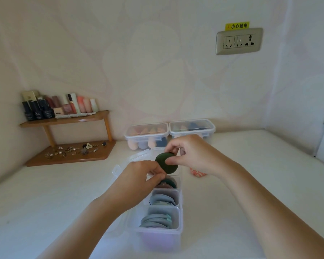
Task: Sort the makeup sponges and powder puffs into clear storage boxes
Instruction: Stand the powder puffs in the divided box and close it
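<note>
Tabletop (64, 193): white, set into a corner of pale patterned wall (138, 62).
Wall socket (238, 41), yellow label (237, 26) above it.
Wooden corner shelf (64, 120), left: cosmetics (64, 106) on the upper tier, jewellery (73, 149) on the lower.
Two lidded sponge boxes (146, 131) against the wall.
Divided clear box (157, 236) before me, powder puffs (155, 220) standing in its compartments.
Dark green puff (162, 161): pinched in my right hand (193, 156) over the box's far end.
Left hand (140, 176): fingers curled just below the puff; I cannot tell what it grips.

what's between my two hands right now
A dark green powder puff, pinched by the right hand above the open clear box; the left hand has its fingertips by its lower edge. The head view shows it.
</note>
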`<state>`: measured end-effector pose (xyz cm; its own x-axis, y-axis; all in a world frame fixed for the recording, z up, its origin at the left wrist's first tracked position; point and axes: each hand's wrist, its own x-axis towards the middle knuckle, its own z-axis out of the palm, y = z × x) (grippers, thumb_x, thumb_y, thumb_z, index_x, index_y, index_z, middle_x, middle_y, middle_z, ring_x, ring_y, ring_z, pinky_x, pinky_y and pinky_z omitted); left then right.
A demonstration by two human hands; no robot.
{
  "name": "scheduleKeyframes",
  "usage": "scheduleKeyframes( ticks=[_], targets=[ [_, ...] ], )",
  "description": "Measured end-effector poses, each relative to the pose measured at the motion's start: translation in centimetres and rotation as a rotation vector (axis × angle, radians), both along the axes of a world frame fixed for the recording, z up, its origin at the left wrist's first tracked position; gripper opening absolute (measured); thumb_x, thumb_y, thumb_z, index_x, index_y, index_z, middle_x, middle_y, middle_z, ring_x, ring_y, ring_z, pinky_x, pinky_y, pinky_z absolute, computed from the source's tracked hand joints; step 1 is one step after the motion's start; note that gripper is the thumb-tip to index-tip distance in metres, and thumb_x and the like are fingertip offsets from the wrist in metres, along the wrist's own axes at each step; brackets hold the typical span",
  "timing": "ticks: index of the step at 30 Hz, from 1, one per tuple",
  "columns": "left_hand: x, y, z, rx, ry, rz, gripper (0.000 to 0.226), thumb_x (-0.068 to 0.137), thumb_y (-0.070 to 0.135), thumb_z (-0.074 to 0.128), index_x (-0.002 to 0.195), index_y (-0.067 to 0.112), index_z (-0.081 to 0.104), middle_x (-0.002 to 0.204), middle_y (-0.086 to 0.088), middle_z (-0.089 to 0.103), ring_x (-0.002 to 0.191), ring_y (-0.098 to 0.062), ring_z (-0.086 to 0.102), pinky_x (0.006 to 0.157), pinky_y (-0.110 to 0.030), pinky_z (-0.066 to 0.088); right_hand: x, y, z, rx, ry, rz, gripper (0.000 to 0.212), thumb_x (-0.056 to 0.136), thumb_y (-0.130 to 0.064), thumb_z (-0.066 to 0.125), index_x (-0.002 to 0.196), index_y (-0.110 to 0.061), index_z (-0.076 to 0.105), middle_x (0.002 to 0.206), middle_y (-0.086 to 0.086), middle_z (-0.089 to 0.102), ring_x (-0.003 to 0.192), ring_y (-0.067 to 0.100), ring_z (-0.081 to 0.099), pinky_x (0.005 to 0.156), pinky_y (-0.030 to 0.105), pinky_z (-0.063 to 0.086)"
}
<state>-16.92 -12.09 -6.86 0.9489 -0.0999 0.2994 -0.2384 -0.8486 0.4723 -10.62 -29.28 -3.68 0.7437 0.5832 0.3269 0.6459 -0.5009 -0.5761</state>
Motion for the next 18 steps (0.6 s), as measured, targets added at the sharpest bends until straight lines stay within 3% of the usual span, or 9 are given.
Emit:
scheduleKeyframes(
  ticks=[5,6,8,12,16,18],
  targets=[
    [-0.17,0.09,0.12,0.006,0.001,-0.012,0.011,0.089,0.033,0.059,0.095,0.036,0.068,0.091,0.021,0.064,0.085,0.004,0.057,0.068,-0.003,0.037,-0.94,0.31,0.24,-0.161,-0.039,-0.006,0.013,0.082,-0.021,0.072,0.095,-0.022,0.073,0.075,-0.012,0.062,0.054,-0.014,0.054,0.044,0.009,0.037],
    [-0.18,0.10,0.15,0.010,-0.004,-0.015,0.011,0.089,0.033,0.058,0.095,0.036,0.068,0.091,0.022,0.064,0.086,0.004,0.057,0.067,-0.003,0.037,-1.02,0.45,0.18,-0.207,-0.069,-0.010,0.014,0.082,-0.022,0.071,0.096,-0.024,0.075,0.079,-0.012,0.067,0.062,-0.011,0.058,0.050,0.009,0.042],
    [-0.30,0.08,0.25,0.020,-0.011,-0.018,0.011,0.089,0.033,0.058,0.094,0.037,0.068,0.091,0.023,0.063,0.086,0.005,0.057,0.065,-0.003,0.037,-1.03,0.64,0.15,-0.262,-0.116,-0.018,0.016,0.083,-0.024,0.069,0.097,-0.027,0.076,0.087,-0.008,0.073,0.079,0.004,0.064,0.068,0.025,0.052],
    [-0.61,0.00,0.51,0.013,-0.031,-0.039,0.009,0.089,0.031,0.060,0.089,0.037,0.066,0.087,0.023,0.063,0.085,0.007,0.056,0.064,-0.002,0.040,-1.05,0.79,-0.07,-0.343,-0.194,0.001,0.018,0.086,-0.024,0.062,0.096,-0.028,0.077,0.086,-0.003,0.075,0.081,0.016,0.064,0.065,0.020,0.043],
    [-0.79,-0.09,0.57,0.007,-0.012,-0.043,0.016,0.087,0.025,0.057,0.080,0.040,0.061,0.085,0.024,0.062,0.087,0.006,0.056,0.062,-0.002,0.039,-0.85,0.61,-0.52,-0.398,-0.071,0.045,0.023,0.088,-0.020,0.054,0.097,-0.026,0.075,0.086,0.002,0.073,0.082,0.026,0.064,0.069,0.039,0.053],
    [-0.86,-0.19,0.59,0.007,-0.008,-0.042,0.018,0.085,0.024,0.058,0.078,0.040,0.060,0.084,0.024,0.061,0.086,0.007,0.055,0.063,-0.002,0.040,-1.02,0.47,-0.30,-0.379,-0.004,0.035,0.024,0.088,-0.018,0.054,0.100,-0.027,0.074,0.089,0.000,0.072,0.082,0.024,0.065,0.072,0.039,0.054]
  ],
)
